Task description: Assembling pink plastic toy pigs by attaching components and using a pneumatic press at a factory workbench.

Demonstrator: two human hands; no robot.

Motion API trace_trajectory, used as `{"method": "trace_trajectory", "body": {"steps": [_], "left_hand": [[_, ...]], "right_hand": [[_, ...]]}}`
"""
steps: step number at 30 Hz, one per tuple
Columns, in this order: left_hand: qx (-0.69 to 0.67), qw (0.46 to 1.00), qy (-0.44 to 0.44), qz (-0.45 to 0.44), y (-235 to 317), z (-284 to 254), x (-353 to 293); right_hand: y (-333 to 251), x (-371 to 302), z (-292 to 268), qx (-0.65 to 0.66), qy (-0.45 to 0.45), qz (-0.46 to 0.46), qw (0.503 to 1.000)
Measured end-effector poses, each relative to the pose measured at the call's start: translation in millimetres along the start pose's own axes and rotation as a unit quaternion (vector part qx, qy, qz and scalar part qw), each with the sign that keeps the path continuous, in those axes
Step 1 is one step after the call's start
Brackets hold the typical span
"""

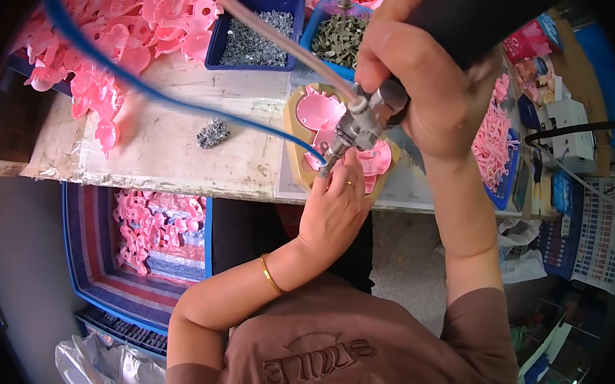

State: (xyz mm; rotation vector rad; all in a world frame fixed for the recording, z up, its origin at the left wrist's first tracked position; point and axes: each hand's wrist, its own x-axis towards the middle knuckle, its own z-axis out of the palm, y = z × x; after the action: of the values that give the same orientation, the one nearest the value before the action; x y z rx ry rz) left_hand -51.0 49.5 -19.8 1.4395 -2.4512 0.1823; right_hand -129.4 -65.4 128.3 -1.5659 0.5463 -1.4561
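Observation:
My right hand (443, 86) is wrapped round a black hand tool (462, 13) with a metal nose (363, 127). A blue hose (195, 111) and a clear hose (279, 40) run into that nose, which slants down to the left. My left hand (333, 208) has its thumb and fingertips closed about the nose's lower end. Both are over pink plastic shell parts (318, 111) seated in a yellowish fixture (292, 118). The nose and my left fingers hide the contact point and some of the parts.
Pink parts (136, 33) heap at the back left. A dark blue bin (215, 50) holds small metal pieces; a lighter blue one (316, 61) has flat clips. A metal-piece cluster (212, 133) lies on the table (248, 160). Pink parts fill a lined crate (75, 237) below left.

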Motion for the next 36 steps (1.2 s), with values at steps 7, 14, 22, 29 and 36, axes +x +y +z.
{"method": "trace_trajectory", "body": {"steps": [7,14,22,29,36], "left_hand": [[-0.016,1.000,0.004,0.003,-4,1,-6],[-0.138,0.989,0.053,-0.005,-44,-8,-2],[-0.301,0.950,0.074,0.044,-76,-31,16],[-0.424,0.903,0.061,0.031,-89,-64,15],[-0.469,0.879,0.083,-0.005,-92,-68,9]], "right_hand": [[-22,9,7,-0.060,0.054,0.058,0.995],[-46,87,-46,-0.150,0.016,-0.087,0.985],[-22,14,-122,-0.267,-0.020,-0.052,0.962],[-8,-85,-89,-0.450,-0.278,-0.029,0.848],[3,-97,-85,-0.429,-0.208,-0.104,0.873]]}}
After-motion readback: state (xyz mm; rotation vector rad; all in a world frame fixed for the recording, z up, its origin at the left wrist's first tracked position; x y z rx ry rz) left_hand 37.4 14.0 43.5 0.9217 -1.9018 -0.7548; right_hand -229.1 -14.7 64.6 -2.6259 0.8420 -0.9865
